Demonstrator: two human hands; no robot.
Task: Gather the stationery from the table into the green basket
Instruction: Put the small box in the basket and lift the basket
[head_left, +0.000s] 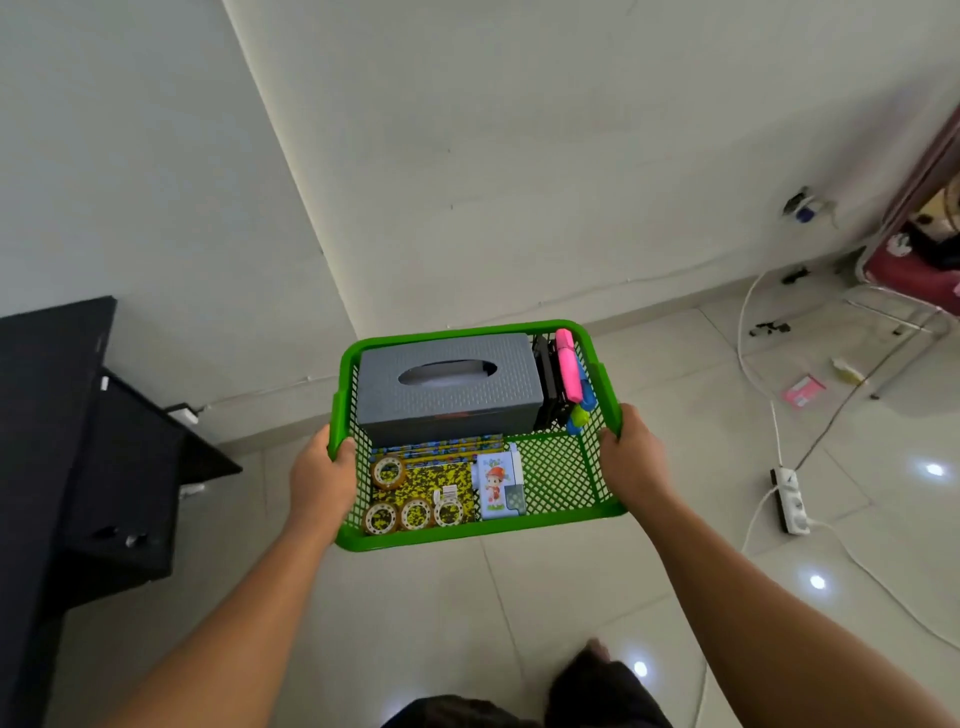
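The green mesh basket (558, 480) is held up in the air in front of me, above the floor. My left hand (319, 480) grips its left rim and my right hand (631, 460) grips its right rim. Inside lie a grey tissue box (447, 387), a pink highlighter (569, 371) with blue and green ones below it, a black item (545, 382) beside the box, several tape rolls (388, 472), a yellow-black patterned book (441, 480), pencils (436, 449) and a small white cartoon booklet (498, 486).
A black table (67, 431) stands at the left against the wall. White cables and a power strip (789, 499) run over the tiled floor at right. A pink packet (804, 389) and a metal-legged stand (904, 306) sit at far right. My foot (597, 670) shows below.
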